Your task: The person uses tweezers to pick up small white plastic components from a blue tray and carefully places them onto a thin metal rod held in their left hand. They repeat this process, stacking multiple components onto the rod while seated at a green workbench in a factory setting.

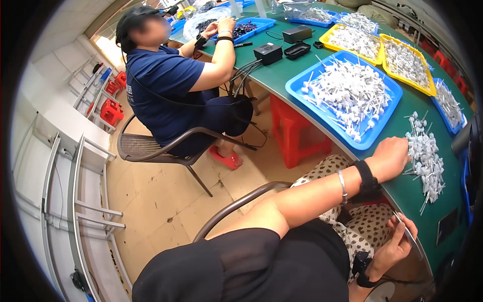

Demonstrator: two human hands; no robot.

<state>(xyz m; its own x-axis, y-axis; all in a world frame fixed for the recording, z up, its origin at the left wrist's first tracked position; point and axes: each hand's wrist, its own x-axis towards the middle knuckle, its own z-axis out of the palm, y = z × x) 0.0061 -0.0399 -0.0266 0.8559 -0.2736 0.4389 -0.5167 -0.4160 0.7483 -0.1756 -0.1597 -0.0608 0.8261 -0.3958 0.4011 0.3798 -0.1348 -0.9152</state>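
My left hand (391, 159) rests at the near edge of a loose pile of small white plastic pieces with thin stems (425, 151) on the green table. Its fingers are curled in, and the fingertips are hidden from view. Lower down, by the table's edge, my right hand (396, 247) is closed around a thin silvery metal tool (414, 241), its exact kind unclear. Just beyond my left hand stands a blue tray (297, 93) heaped with the same sort of white stemmed pieces.
Two yellow trays (382, 60) and a narrow blue tray (449, 105) hold more white pieces. A black adapter box (268, 54) with cables lies farther along. At left a seated co-worker (166, 85) handles dark small parts over a blue tray (266, 23). A red stool (294, 133) stands under the table.
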